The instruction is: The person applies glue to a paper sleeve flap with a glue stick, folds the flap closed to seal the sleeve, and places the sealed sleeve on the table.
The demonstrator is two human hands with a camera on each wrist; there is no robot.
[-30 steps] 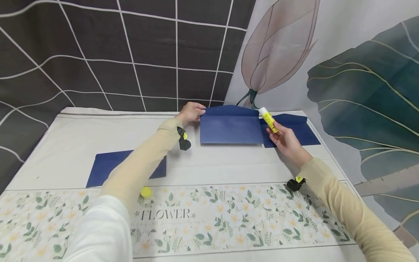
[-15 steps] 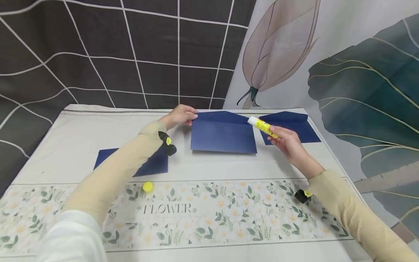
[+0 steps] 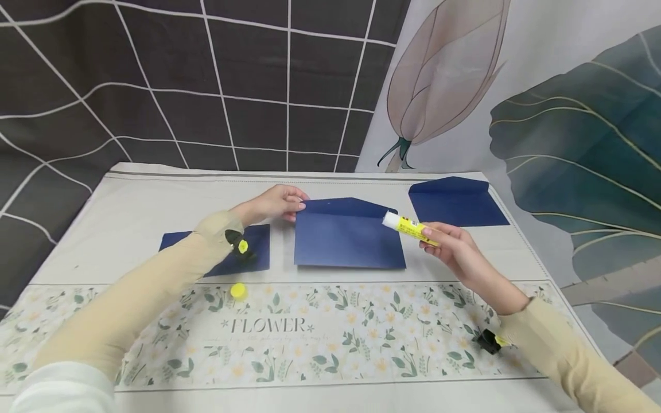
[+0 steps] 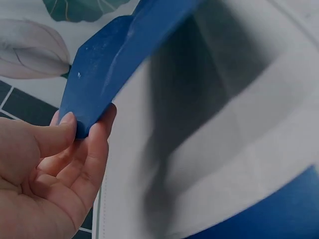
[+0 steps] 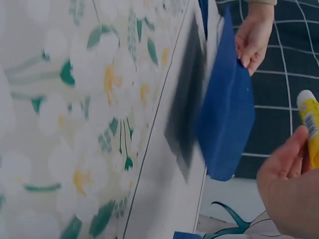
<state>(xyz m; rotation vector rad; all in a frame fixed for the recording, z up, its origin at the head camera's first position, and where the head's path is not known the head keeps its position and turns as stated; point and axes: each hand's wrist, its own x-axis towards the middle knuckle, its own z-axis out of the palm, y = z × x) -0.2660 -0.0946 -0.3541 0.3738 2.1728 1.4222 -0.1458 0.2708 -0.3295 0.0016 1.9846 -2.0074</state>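
Observation:
A dark blue envelope [image 3: 348, 241], its pointed flap unfolded at the far side, is held just above the table. Its upper left corner is pinched between the thumb and fingers of my left hand [image 3: 276, 203]; the left wrist view shows that corner of the envelope [image 4: 92, 74] up close. My right hand [image 3: 457, 249] grips a yellow glue stick [image 3: 410, 226] with its white end uncovered and pointing left, near the envelope's right edge. In the right wrist view the glue stick [image 5: 311, 124] stands apart from the envelope [image 5: 227, 114], whose shadow falls on the cloth.
A second blue envelope [image 3: 457, 203] lies open-flapped at the back right. Another blue envelope [image 3: 253, 249] lies at the left, partly under my left forearm. A yellow cap [image 3: 238, 291] rests on the flowered band of the tablecloth [image 3: 361, 344].
My left hand has brought the envelope toward me and slightly left, away from the back-right envelope. The right hand has come nearer too, tilting the glue stick flatter.

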